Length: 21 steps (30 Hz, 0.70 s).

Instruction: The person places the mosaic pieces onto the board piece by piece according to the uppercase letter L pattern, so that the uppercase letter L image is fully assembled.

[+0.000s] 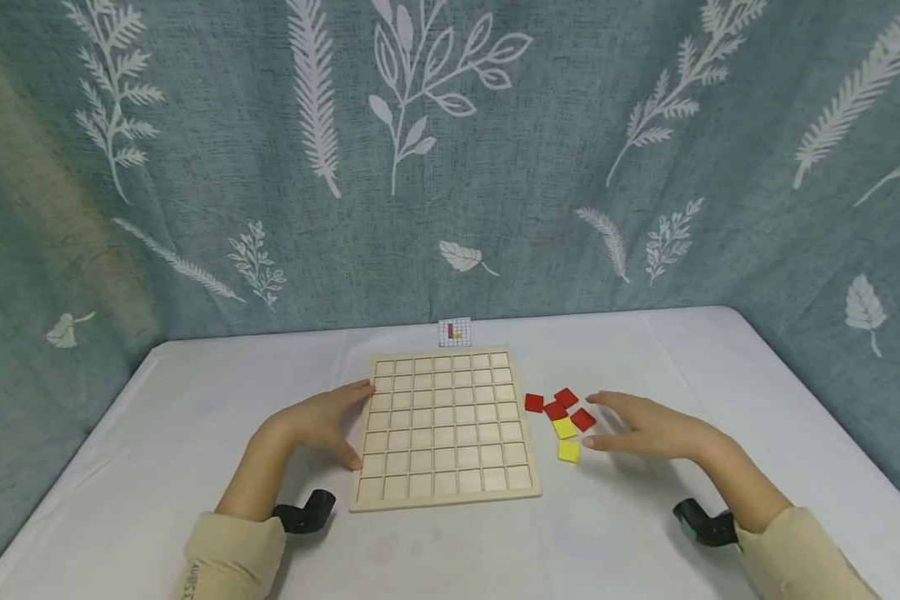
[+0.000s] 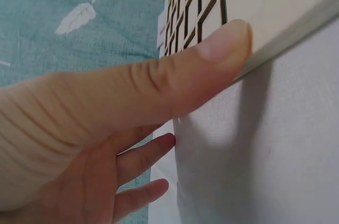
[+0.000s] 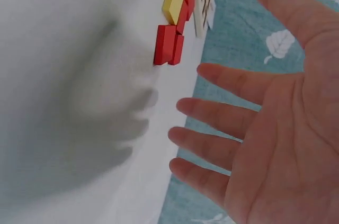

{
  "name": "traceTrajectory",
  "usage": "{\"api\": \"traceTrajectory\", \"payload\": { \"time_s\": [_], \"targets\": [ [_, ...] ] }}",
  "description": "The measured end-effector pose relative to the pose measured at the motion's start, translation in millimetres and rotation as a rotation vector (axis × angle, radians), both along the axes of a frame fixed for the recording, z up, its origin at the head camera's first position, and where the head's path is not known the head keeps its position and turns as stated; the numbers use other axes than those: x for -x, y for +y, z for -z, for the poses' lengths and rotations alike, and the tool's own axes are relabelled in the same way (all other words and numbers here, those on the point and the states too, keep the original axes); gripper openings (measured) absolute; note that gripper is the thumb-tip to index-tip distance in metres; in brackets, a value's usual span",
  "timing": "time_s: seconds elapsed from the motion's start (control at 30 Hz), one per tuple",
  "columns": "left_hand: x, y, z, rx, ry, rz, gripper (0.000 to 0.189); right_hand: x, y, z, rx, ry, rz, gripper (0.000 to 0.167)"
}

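Note:
A wooden grid board (image 1: 450, 502) lies flat on the table, its square cells bare. My left hand (image 1: 315, 425) is at its left edge, thumb and fingers spread. In the left wrist view the straight thumb (image 2: 175, 75) touches the rim of the board (image 2: 296, 23). To the right of the board lie several red square tiles (image 1: 582, 418) and two yellow tiles (image 1: 568, 451), loosely grouped. My right hand (image 1: 648, 427) hovers just right of them, fingers extended and holding nothing. From the right wrist view, its palm (image 3: 280, 128) is apart from the tiles.
A small printed card (image 1: 454, 332) with a coloured pattern on a grid lies behind the board. The table (image 1: 195, 417) has a white cloth. A green leaf-patterned curtain (image 1: 540, 167) hangs along the back and sides.

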<state>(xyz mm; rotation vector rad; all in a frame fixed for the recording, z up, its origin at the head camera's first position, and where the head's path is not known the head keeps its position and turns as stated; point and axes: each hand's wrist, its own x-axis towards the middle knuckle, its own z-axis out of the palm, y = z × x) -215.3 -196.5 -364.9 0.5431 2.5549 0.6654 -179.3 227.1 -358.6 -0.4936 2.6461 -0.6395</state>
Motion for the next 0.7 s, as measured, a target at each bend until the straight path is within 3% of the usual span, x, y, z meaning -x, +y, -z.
{"api": "traceTrajectory", "payload": {
  "time_s": [0.13,0.4,0.7],
  "targets": [
    [-1.3,-0.2,1.1,-0.001,0.0,-0.019,0.105,10.2,-1,2.1,-0.014,0.014,-0.009,0.07],
    [-0.3,-3.9,4.6,-0.038,-0.005,-0.032,0.105,27.9,7,10.0,0.086,0.109,-0.068,0.04],
    [3.2,-4.3,7.7,-0.045,-0.016,-0.047,0.105,32.5,-5,17.9,0.019,0.086,0.037,0.031]
  ]
}}
